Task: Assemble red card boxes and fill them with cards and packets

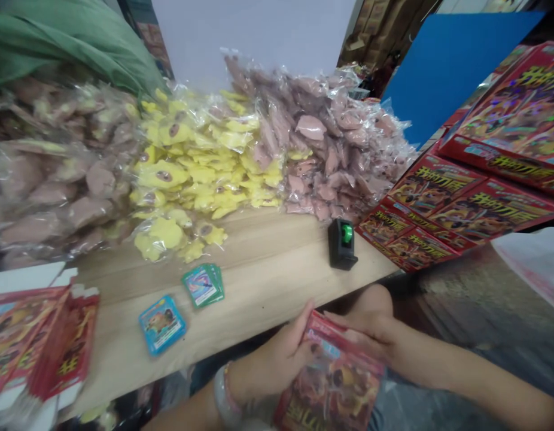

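Note:
Between my hands, over my lap at the table's front edge, is a red printed cardboard box (335, 383). My left hand (288, 353), with a bracelet at the wrist, grips its left side, thumb on the upper part. My right hand (371, 332) is closed round its upper right edge, and some of its fingers are hidden. On the table nearby lie a stack of blue-bordered cards (163, 324) and a smaller fanned stack of green-edged cards (203, 285).
Bagged yellow toys (200, 167) and bagged pink toys (335, 137) are heaped along the back of the wooden table (268, 257). A black tape dispenser (342, 245) stands at the right. Filled red boxes (456, 197) are stacked beyond it; flattened red boxes (39, 347) lie left.

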The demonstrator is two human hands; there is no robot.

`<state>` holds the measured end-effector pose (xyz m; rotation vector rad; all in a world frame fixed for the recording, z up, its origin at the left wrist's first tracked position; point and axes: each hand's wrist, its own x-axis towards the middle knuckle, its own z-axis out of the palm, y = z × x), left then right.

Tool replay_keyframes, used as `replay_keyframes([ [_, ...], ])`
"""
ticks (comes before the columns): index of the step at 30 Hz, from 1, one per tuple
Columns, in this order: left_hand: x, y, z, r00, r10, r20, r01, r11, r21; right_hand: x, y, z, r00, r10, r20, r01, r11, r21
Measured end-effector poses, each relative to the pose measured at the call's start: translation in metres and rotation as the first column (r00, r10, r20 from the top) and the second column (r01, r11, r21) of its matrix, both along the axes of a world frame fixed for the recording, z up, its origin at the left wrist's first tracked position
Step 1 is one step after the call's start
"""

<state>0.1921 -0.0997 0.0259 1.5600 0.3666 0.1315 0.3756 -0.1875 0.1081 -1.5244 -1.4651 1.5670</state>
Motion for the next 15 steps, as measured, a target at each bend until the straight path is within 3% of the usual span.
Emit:
replay_keyframes([
  [2,0.001,0.003,0.002,1.000,0.020,0.019,-0.018,0.995,-0.100,-0.012,-0.009,-0.005,0.991,-0.044,0.127,0.031,0.994,0.103],
  [4,0.003,0.015,0.013,0.998,-0.004,0.056,0.011,0.993,-0.115,-0.015,-0.018,-0.018,0.951,-0.203,0.235,0.143,0.958,0.249],
  [6,0.006,0.036,0.029,0.994,-0.023,0.111,0.014,0.996,0.083,-0.001,-0.019,-0.034,0.855,-0.466,0.225,0.362,0.850,0.383],
  [7,0.008,0.049,0.037,0.988,0.012,0.151,-0.048,0.970,0.238,0.012,-0.014,-0.042,0.761,-0.622,0.185,0.519,0.755,0.401],
  [8,0.011,0.062,0.042,0.975,0.067,0.212,-0.147,0.910,0.389,0.029,-0.006,-0.048,0.633,-0.761,0.141,0.672,0.631,0.388],
  [10,0.020,0.083,0.042,0.915,0.153,0.374,-0.358,0.735,0.576,0.065,0.019,-0.061,0.347,-0.923,0.167,0.909,0.374,0.181],
  [12,0.032,0.093,0.028,0.891,0.067,0.449,-0.387,0.630,0.673,0.095,0.050,-0.073,0.306,-0.927,0.217,0.949,0.316,0.013],
  [15,0.040,0.093,0.004,0.954,-0.014,0.299,-0.236,0.576,0.782,0.119,0.084,-0.088,0.351,-0.913,0.211,0.932,0.317,-0.177],
])
